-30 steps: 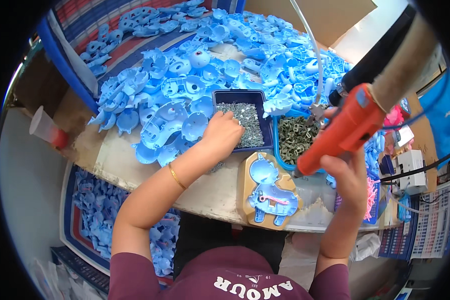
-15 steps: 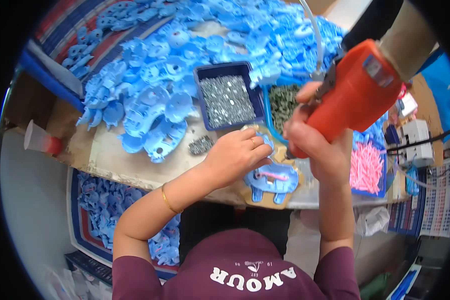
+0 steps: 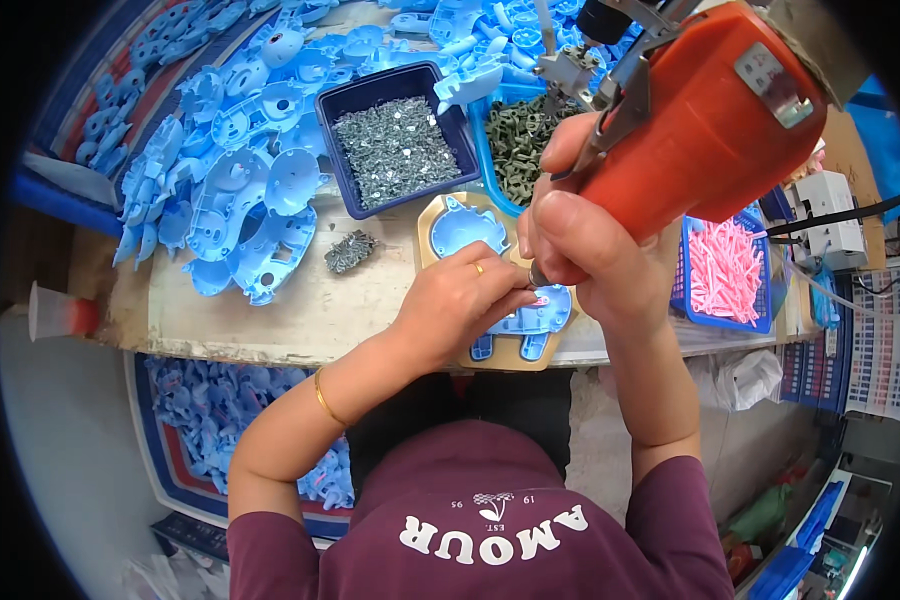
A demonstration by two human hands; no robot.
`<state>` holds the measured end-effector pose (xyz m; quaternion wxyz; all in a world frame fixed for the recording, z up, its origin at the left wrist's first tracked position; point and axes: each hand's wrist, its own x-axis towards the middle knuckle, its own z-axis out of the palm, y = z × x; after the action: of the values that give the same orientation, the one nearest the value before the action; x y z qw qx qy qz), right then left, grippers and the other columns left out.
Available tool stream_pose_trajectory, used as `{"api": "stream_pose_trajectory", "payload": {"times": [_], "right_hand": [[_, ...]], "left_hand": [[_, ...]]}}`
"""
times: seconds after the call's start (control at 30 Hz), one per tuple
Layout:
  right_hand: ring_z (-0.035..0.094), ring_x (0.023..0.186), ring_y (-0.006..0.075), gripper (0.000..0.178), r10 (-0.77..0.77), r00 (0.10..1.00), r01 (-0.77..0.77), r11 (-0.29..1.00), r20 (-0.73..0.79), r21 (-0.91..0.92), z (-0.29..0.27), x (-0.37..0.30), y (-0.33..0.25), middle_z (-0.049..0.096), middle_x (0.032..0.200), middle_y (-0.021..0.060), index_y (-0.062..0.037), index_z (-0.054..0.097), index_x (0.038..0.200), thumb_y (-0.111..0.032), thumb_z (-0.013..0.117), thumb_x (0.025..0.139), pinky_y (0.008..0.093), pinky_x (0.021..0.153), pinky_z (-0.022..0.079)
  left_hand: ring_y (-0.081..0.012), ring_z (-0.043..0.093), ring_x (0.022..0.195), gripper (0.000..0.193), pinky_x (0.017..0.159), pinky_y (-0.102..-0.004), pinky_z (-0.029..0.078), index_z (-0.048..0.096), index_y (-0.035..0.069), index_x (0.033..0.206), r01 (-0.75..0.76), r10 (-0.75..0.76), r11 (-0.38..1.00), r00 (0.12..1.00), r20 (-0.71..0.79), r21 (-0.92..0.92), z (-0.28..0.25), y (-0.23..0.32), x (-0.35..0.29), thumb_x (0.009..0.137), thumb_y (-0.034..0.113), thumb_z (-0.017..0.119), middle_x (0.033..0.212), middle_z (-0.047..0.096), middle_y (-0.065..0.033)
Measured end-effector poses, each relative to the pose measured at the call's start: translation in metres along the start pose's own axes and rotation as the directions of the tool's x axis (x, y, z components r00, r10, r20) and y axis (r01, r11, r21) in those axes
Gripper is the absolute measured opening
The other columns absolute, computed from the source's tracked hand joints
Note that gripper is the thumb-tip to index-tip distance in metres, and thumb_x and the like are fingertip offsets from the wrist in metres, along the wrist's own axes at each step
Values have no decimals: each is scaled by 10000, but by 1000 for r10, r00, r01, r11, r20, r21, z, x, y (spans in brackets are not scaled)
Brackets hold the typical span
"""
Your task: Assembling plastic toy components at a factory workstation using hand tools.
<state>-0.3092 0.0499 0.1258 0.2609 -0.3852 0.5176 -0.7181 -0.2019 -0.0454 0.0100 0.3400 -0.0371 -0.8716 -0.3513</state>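
My right hand [image 3: 598, 235] grips a large orange electric screwdriver [image 3: 710, 120], its tip pointing down and left. My left hand [image 3: 467, 305] is closed, its thumb and fingers pinched together beside the driver's tip. Whatever they hold is too small and hidden to make out. Under both hands a blue plastic shell part [image 3: 542, 318] lies in a tan fixture [image 3: 515, 357], partly covered by my fingers. At the fixture's far end rests a round blue plastic piece [image 3: 465, 230].
A dark blue bin [image 3: 335, 170] of screws and a light blue bin [image 3: 490, 165] of dark green parts stand beyond the fixture. Loose screws [image 3: 351, 251] lie left. Blue shells [image 3: 235, 195] are heaped at left and back. Pink sticks [image 3: 725, 270] fill a basket at right.
The screwdriver's tip has come down and left to my left fingers. My left hand has moved nearer onto the shell part in the fixture. The whole view has shifted.
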Motion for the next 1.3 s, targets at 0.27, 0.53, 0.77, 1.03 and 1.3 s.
{"api": "stream_pose_trajectory", "payload": {"times": [0.27, 0.53, 0.77, 1.03, 1.3], "right_hand": [[469, 466, 96, 347, -16, 999, 21, 988, 33, -151, -22, -8, 7, 538, 638, 45, 8, 504, 1137, -88, 667, 846, 289, 523, 455], [479, 470, 103, 295, 55, 998, -58, 990, -26, -126, -39, -15, 28, 536, 631, 48, 14, 506, 1119, -42, 631, 859, 297, 541, 475], [494, 482, 96, 220, 20, 997, -29, 991, -70, -133, -38, -21, 41, 542, 642, 37, -18, 501, 1019, -19, 649, 856, 259, 487, 436], [531, 515, 86, 231, -29, 977, -15, 979, -211, -205, -28, -23, 45, 572, 709, 31, -30, 536, 1018, -34, 698, 852, 219, 436, 380], [646, 908, 143, 511, -143, 957, 202, 953, 253, -227, -11, 0, -2, 653, 1044, 110, 15, 388, 1447, -283, 509, 1050, 302, 813, 512]], "left_hand": [[-242, 633, 916, 244, 806, -382, 525, 670, 87, 928, 28, -37, 991, 997, 68, 128, -2, 20, 6, 793, 258, 779, 905, 676, -30], [-232, 635, 979, 263, 818, -374, 536, 717, 102, 949, -139, 90, 954, 978, 188, 266, 8, 11, -8, 746, 240, 810, 1025, 697, -9], [-206, 612, 948, 224, 867, -346, 493, 709, 88, 905, -125, 56, 946, 972, 228, 300, 13, 10, -13, 784, 272, 749, 959, 674, -17], [-208, 609, 925, 230, 860, -347, 492, 709, 81, 921, -139, 48, 938, 959, 279, 317, 12, 10, -12, 797, 272, 745, 938, 666, -21], [-249, 640, 1014, 289, 886, -388, 531, 719, 83, 1060, -38, 10, 973, 993, 121, 227, -18, 18, -23, 779, 122, 775, 1112, 705, -39]]}}
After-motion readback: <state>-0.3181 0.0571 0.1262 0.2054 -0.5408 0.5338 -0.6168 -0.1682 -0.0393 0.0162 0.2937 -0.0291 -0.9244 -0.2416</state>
